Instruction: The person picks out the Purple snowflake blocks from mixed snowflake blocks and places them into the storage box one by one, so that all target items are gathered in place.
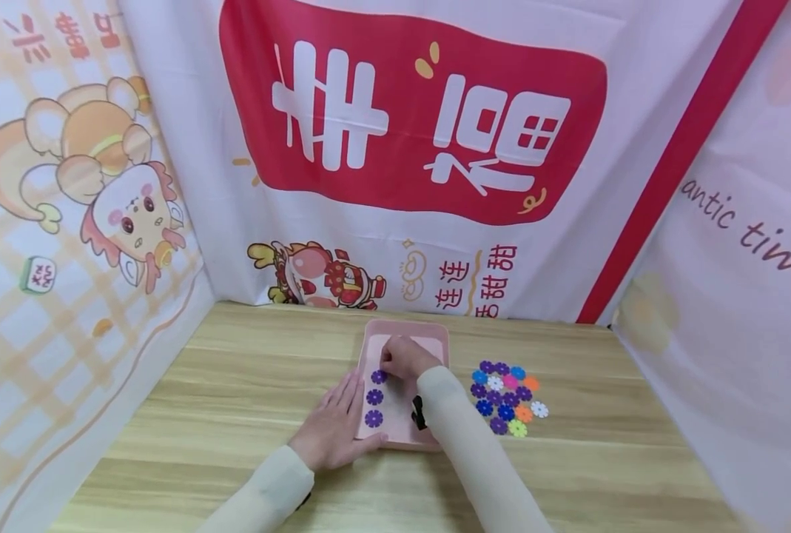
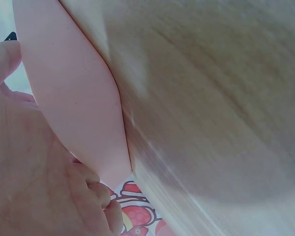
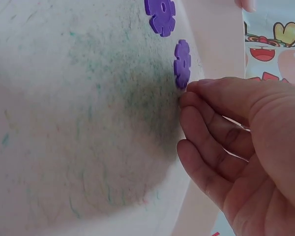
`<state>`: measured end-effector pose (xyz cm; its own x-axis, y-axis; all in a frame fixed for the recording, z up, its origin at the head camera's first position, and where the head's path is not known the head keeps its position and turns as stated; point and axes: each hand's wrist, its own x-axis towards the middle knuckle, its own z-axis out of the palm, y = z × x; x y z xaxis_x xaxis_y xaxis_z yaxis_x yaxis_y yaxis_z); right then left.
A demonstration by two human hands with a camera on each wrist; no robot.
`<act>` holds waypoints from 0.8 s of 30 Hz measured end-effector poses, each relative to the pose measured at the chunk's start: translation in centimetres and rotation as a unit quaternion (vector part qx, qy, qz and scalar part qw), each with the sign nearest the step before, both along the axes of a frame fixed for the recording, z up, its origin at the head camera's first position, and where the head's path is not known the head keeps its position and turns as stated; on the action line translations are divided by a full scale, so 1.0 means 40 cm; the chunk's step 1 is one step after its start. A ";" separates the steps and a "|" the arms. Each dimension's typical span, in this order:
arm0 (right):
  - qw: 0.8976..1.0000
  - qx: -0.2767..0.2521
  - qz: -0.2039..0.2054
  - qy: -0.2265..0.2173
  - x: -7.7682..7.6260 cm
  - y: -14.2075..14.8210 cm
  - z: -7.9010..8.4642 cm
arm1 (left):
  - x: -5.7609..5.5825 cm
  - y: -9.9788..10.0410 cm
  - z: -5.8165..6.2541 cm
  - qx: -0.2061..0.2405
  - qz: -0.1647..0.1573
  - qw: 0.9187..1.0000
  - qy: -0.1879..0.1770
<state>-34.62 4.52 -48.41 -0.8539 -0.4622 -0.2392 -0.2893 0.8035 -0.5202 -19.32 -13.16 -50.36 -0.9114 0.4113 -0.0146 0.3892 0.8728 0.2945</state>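
Note:
A pink tray with a pale, marked floor holds purple snowflake discs in a column along its left side: a near disc, a middle disc and a far disc. My right hand reaches over the tray. In the right wrist view, its thumb and index finger pinch the edge of a purple snowflake disc, which looks tilted near the wall. My left hand rests against the tray's left near corner, fingers extended along the side and thumb at the near edge. The left wrist view shows its palm beside the pink wall.
Loose snowflake discs in purple, blue, orange, white, pink and yellow-green lie on the wooden table right of the tray. A printed cloth hangs behind the table, with more cloth at both sides.

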 end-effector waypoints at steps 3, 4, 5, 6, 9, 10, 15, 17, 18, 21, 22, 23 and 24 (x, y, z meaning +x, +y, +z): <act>1.000 0.010 0.018 0.004 0.007 0.013 0.010 | 0.000 0.002 -0.002 -0.005 0.000 1.000 0.000; 1.000 0.014 0.023 0.006 0.009 0.018 0.017 | 0.001 0.003 0.001 -0.007 0.000 1.000 0.000; 0.999 0.019 0.029 0.009 0.010 0.022 0.025 | 0.003 0.004 0.005 -0.012 0.001 1.000 -0.002; 0.999 0.019 0.032 0.008 0.012 0.029 0.034 | 0.006 0.005 0.012 -0.016 0.002 1.000 -0.005; 0.998 0.031 0.040 0.022 0.011 0.051 0.060 | 0.009 0.007 0.022 -0.028 0.006 0.999 -0.015; 0.998 0.039 0.040 0.029 0.011 0.061 0.069 | 0.010 0.008 0.024 -0.028 0.007 0.999 -0.018; 0.994 0.073 0.049 0.071 0.002 0.118 0.128 | 0.004 0.008 0.016 -0.029 0.005 0.999 -0.017; 0.992 0.075 0.055 0.084 -0.003 0.143 0.156 | 0.002 0.007 0.017 -0.026 0.006 1.000 -0.014; 0.991 0.077 0.058 0.093 -0.005 0.155 0.168 | 0.001 0.007 0.019 -0.024 0.008 1.000 -0.013; 0.988 0.083 0.073 0.108 -0.005 0.194 0.194 | 0.000 0.008 0.023 -0.020 0.010 1.000 -0.014; 0.987 0.087 0.080 0.111 -0.003 0.207 0.200 | 0.000 0.008 0.023 -0.022 0.009 1.000 -0.015; 0.986 0.091 0.086 0.112 -0.001 0.219 0.205 | 0.000 0.009 0.024 -0.023 0.008 1.000 -0.017; 0.985 0.094 0.093 0.114 0.002 0.232 0.208 | 0.000 0.009 0.023 -0.024 0.008 1.000 -0.019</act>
